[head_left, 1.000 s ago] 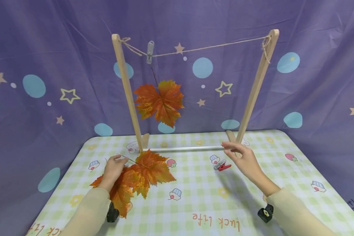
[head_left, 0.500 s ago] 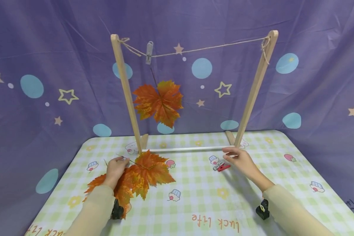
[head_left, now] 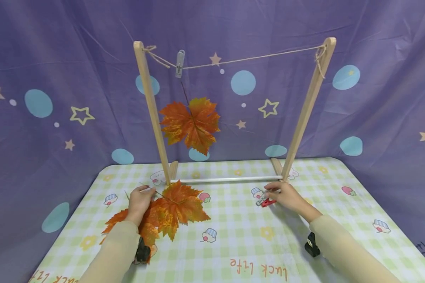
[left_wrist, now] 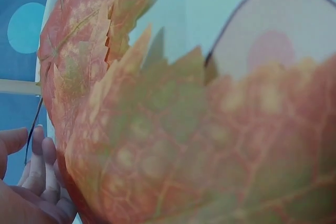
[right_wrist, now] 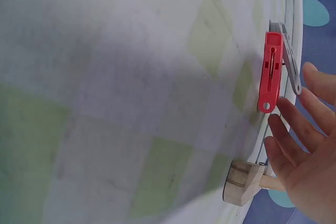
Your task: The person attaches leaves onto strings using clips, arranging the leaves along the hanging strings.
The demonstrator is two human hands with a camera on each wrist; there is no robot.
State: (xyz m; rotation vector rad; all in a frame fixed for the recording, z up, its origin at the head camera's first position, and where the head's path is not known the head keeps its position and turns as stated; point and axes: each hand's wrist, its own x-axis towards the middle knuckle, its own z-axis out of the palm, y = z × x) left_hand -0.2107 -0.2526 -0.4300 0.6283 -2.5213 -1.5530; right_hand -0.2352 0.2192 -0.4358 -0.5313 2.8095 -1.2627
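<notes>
The right hand has lowered, its fingers now beside the grey clothespin and red clothespin.

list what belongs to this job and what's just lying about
Likely for the job:
orange lobed leaves
grey plastic clips
red plastic clip
beige twine
pale wooden frame

Likely only surroundings:
green-and-white checked tablecloth
purple patterned fabric backdrop
black wrist devices
</notes>
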